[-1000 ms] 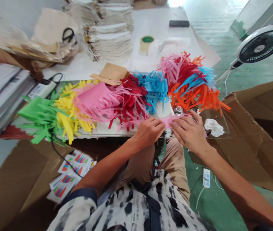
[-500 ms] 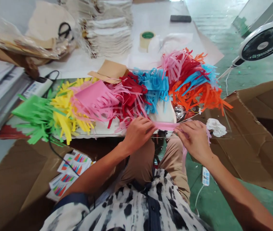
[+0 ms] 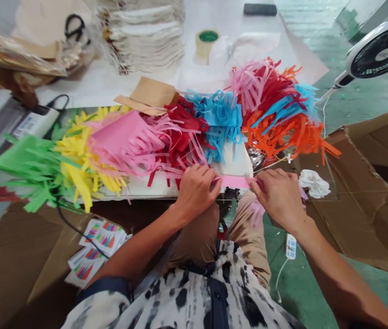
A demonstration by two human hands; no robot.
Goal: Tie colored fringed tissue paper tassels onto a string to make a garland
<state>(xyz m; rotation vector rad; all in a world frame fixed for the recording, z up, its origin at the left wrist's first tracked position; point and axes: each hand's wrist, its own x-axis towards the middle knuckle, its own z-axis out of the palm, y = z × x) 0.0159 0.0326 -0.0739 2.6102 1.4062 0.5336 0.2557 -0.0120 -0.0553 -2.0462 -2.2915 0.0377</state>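
Centre-frame: left hand [image 3: 195, 188], right hand [image 3: 280, 195], fingers [image 3: 202, 172] pinching flat pink papery strip [image 3: 233, 181]. I judge it light, tearable; grip ends.

Tape roll [image 3: 202, 51] as landmark. Left of it: stacked bundles [image 3: 149, 41]; farther left, scissors [image 3: 74, 27]. Before it: paper fringes [image 3: 219, 114]. Right: fan [image 3: 382, 55]. Front-right: tissue wad [image 3: 313, 184].
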